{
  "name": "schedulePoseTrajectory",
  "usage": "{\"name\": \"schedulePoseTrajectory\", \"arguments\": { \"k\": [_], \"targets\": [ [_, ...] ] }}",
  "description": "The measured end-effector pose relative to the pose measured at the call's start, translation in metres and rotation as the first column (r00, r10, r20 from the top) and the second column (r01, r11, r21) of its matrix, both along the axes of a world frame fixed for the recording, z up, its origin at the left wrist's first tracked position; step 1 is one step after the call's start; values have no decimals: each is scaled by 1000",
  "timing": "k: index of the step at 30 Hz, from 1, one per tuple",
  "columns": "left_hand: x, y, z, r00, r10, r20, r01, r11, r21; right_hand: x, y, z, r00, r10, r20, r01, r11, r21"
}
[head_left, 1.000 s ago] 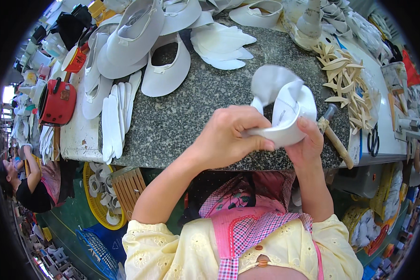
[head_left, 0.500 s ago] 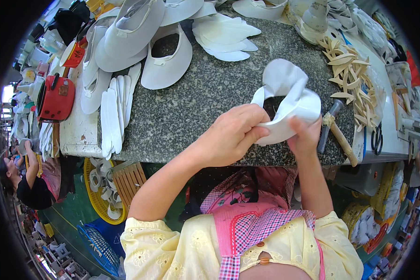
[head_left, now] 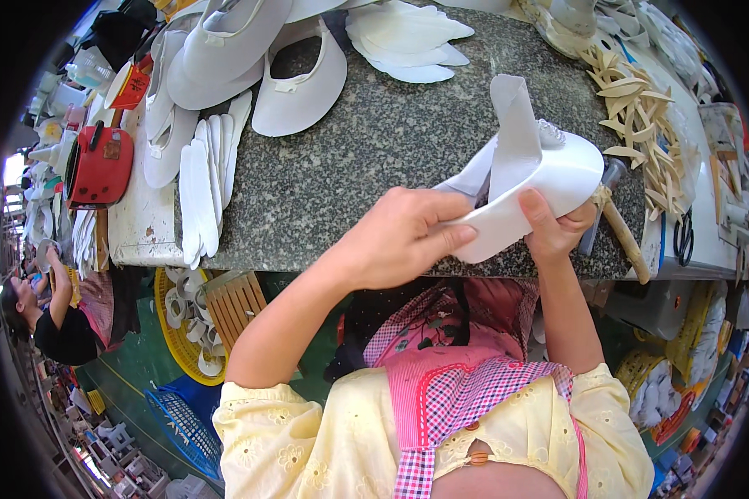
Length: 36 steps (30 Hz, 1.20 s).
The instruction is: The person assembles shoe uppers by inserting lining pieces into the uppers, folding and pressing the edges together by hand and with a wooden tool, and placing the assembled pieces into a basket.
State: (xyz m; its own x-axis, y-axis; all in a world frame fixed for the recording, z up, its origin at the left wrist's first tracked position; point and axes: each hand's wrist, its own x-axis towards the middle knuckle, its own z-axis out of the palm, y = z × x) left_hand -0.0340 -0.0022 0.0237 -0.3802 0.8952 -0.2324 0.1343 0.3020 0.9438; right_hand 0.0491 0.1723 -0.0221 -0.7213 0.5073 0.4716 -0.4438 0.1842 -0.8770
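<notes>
A white shoe upper (head_left: 531, 177) is held over the front edge of the speckled granite worktop (head_left: 354, 158). My left hand (head_left: 401, 236) pinches its lower left flap between thumb and fingers. My right hand (head_left: 555, 228) grips its underside on the right, thumb pressed on the white surface. One strip of the upper stands up in a loop. A wooden-handled hammer (head_left: 620, 230) lies just behind my right hand.
Finished white uppers (head_left: 262, 58) and flat white cut pieces (head_left: 204, 179) lie at the bench's left and far side. Tan leaf-shaped pieces (head_left: 641, 116) are piled at right, with scissors (head_left: 682, 237). A red container (head_left: 100, 165) sits left. Another person (head_left: 46, 308) works lower left near a yellow basket (head_left: 175, 324).
The white upper has been turned and lifted closer to me, its strip now standing up. Both hands shifted their grip and stayed on it.
</notes>
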Motion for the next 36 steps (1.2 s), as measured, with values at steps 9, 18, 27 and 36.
{"name": "schedulePoseTrajectory", "arguments": {
  "k": [9,18,27,36],
  "targets": [
    [5,0,-3,928,106,-357,-32,978,208,3,-6,31,939,290,183,-47,639,-767],
    [0,4,1,920,0,391,-82,977,195,15,-12,29,999,0,54,-1,1000,6],
    [3,2,13,696,119,-708,-77,993,91,3,3,22,846,526,86,-202,465,-862],
    [22,19,-13,628,537,-563,-335,840,427,9,-19,9,956,293,23,-193,685,-703]
  ]
}}
